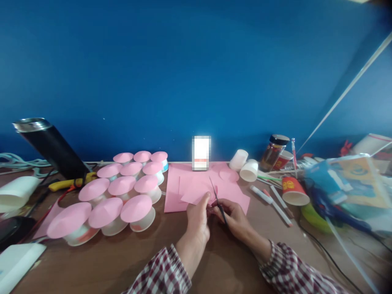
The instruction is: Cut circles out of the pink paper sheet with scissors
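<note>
Although the red paper cup (pixel 294 192) on the right bears yellow, perhaps Chinese, characters (pixel 288 185) too blurred for us to read, we see the left hand (pixel 198 220) pinching a plain pink paper piece (pixel 196 193) above larger pink sheets (pixel 175 175), the right hand (pixel 236 216) gripping slim dark scissors (pixel 218 201) by its right edge

A blue wall (pixel 183 73) spans the full width behind the brown worktop (pixel 239 261). A narrow pale strip (pixel 180 163) runs along the wall base. At right, a pale diagonal band (pixel 346 94) crosses the blue; its type is indeterminate. Shadow darkens the upper right.
</note>
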`<state>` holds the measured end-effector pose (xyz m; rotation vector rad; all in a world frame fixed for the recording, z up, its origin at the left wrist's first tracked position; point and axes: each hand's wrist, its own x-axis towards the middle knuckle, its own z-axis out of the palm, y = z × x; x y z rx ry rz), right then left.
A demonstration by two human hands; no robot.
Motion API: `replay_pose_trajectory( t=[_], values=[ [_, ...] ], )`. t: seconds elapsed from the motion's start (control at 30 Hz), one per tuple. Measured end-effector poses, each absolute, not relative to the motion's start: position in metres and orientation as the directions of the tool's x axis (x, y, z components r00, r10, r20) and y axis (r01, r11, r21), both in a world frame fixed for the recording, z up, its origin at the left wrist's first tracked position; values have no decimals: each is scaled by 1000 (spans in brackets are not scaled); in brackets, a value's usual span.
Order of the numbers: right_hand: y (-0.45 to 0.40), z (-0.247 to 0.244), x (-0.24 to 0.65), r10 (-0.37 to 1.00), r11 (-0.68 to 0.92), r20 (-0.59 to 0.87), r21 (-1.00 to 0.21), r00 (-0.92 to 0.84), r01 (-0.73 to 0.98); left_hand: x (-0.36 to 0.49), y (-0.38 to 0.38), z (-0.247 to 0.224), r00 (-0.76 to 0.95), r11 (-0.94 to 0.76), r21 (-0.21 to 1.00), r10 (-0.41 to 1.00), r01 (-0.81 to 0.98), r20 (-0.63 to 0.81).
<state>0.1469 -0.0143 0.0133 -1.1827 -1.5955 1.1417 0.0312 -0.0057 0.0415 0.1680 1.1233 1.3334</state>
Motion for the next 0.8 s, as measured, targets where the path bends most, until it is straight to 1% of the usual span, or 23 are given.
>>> replay_pose_trajectory(
  t=[0.17, 0.53, 0.8],
  values=[
    [-14, 11, 148, 970, 139, 89, -967, -227, 212, 32, -5, 41, -163, 294, 655, 824, -696, -542],
    [-14, 10, 148, 972, 123, 86, -979, -219, 161, 32, -8, 45, -171, 288, 679, 834, -676, -524],
    [-13, 12, 148, 971, 126, 88, -978, -221, 165, 31, -6, 44, -178, 291, 686, 831, -667, -526]
  ],
)
